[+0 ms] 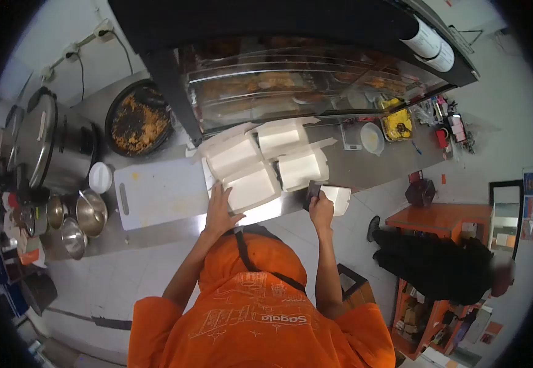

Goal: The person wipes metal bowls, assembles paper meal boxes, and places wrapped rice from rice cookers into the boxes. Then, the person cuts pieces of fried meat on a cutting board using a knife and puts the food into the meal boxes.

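Observation:
Several open white food boxes [251, 187] stand together on the steel counter, pale inside with their lids folded back. My left hand [219, 211] lies with fingers outstretched at the near left corner of the front box, beside the cutting board [159, 193]. At the counter's front edge, my right hand [321, 210] is closed on another white food box [338, 200]. A dark flat panel [313, 192] shows at my right fingers; I cannot tell whether it belongs to that box.
A black pan [137, 119] with crumbly brown food sits behind the board. Left are a large steel pot [52, 147] and metal bowls [91, 214]. A glass display case [266, 86] rises behind the boxes. A person in black [438, 260] is at the right.

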The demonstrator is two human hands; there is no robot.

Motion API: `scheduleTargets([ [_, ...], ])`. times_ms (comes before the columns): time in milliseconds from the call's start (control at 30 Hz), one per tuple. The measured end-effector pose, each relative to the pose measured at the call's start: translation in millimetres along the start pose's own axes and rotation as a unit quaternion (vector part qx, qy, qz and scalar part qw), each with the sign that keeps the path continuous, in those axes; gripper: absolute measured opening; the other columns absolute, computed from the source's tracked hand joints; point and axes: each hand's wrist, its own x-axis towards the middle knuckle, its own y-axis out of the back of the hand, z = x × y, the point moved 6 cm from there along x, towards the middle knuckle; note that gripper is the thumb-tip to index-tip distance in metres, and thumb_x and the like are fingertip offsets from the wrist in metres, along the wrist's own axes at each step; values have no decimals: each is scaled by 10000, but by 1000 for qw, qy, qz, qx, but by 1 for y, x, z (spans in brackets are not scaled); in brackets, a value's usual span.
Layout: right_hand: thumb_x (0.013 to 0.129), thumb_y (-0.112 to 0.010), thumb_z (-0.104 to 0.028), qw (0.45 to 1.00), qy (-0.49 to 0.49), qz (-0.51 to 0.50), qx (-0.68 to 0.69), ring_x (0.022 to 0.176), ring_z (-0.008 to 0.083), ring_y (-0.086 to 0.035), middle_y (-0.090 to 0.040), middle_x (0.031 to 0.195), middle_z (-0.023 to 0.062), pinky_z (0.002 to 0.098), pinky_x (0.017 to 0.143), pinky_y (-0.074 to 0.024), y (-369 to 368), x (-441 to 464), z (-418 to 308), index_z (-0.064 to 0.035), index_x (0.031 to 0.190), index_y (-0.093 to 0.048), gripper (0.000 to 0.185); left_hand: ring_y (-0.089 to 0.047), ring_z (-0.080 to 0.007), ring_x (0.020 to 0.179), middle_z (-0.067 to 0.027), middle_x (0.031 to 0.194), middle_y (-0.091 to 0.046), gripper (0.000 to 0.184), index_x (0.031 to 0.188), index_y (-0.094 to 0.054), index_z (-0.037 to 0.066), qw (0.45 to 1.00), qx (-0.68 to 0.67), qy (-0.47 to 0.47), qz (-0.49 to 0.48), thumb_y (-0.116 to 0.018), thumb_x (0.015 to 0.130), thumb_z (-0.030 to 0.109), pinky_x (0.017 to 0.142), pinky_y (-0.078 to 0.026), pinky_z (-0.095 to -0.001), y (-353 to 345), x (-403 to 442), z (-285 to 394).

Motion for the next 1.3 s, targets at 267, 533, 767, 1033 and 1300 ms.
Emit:
scheduleTargets([
  [267,913,-609,-130,997,-5,29,76,741,486,-669,-660,747,296,554,673,-534,66,-49,8,67,917,-665,206,-650,-380,1100,-223,1189,-657,772,1314,-480,17,970,-189,152,20,-927,707,182,928,-554,-424,7,-40,-28],
  [533,909,-592,-139,999,5,9,40,712,462,-681,-674,747,267,558,660,-553,14,-40,13,12,1032,-645,202,-673,-251,931,-200,1282,-583,841,1460,-305,4,922,-267,244,139,-813,792,56,716,-574,-310,-54,1,-99],
  [767,903,-599,-145,1000,4,7,13,777,447,-691,-699,808,246,561,710,-549,-4,-9,13,-19,1072,-651,217,-680,-153,814,-171,1297,-579,839,1544,-301,38,909,-389,124,83,-679,800,-40,597,-553,-261,-67,70,-63],
  [1033,913,-571,-107,996,3,81,40,783,493,-669,-676,789,281,587,716,-524,22,34,64,-6,935,-634,121,-609,-286,1180,-191,1486,-452,914,1595,-154,31,850,-491,192,18,-698,863,-19,917,-571,-340,-114,109,-34],
  [1300,937,-627,-58,922,-73,-27,378,581,140,-612,-631,662,82,304,537,-499,129,-14,23,43,897,-629,109,-679,-288,1042,-177,1280,-629,660,1345,-549,25,968,-179,137,-107,-865,790,194,832,-583,-393,-31,43,72],
])
